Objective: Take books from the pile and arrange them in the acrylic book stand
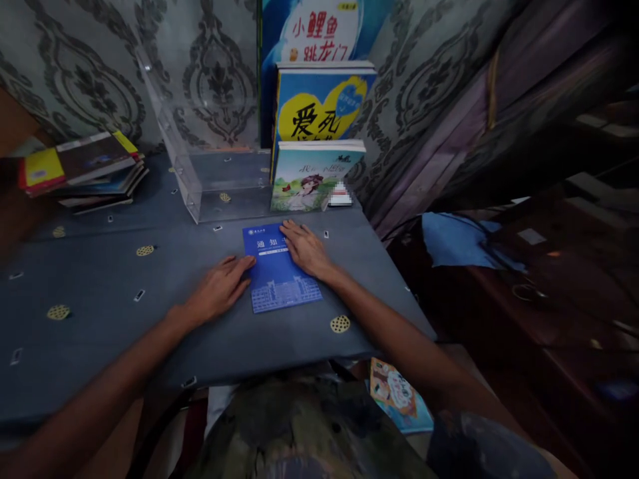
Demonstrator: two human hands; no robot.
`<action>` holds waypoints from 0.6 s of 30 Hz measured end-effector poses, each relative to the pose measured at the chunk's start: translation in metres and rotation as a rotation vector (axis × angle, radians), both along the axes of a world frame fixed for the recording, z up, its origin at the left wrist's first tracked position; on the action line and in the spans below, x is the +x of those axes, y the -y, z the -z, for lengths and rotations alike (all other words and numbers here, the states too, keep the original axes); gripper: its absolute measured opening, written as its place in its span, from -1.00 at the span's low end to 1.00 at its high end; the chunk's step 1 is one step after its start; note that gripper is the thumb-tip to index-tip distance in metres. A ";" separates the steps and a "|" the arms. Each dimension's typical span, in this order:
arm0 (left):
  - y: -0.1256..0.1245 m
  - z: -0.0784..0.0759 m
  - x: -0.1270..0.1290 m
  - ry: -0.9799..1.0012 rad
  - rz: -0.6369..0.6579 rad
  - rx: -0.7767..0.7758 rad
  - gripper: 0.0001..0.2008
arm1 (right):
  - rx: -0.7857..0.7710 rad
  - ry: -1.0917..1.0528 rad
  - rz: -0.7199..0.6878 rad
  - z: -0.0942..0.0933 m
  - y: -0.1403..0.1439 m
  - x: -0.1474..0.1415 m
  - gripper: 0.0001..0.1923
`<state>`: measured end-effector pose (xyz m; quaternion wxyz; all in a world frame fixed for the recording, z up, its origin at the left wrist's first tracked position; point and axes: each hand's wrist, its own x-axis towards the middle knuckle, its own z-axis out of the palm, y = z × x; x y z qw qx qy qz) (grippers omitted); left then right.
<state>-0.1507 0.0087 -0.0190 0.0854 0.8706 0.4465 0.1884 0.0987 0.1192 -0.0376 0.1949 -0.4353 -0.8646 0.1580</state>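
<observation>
A blue booklet (282, 279) with white lettering and a printed building along its bottom lies flat on the cloth-covered table. My left hand (219, 287) rests on the cloth at its left side, fingers stretched out and fingertips touching the left edge. Across the booklet's upper right lies my right hand (307, 251), palm down with fingers extended, covering part of the title. Neither hand is wrapped around anything. Just beyond the booklet is a clear acrylic stand (187, 189); several upright books, the front one a green-and-white book (299, 189), are at its right side.
Stacked books (82, 166) lie at the table's back left. Behind the green-and-white book stand a blue-and-yellow book (319, 100) and a taller blue book (279, 33). A colourful book (399, 399) lies below the table's front edge. Dark furniture with a blue cloth (454, 239) and cables is to the right.
</observation>
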 end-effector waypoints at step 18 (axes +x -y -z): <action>0.038 -0.016 0.019 -0.027 0.019 -0.005 -0.61 | -0.126 -0.153 -0.128 -0.001 -0.027 0.017 -0.54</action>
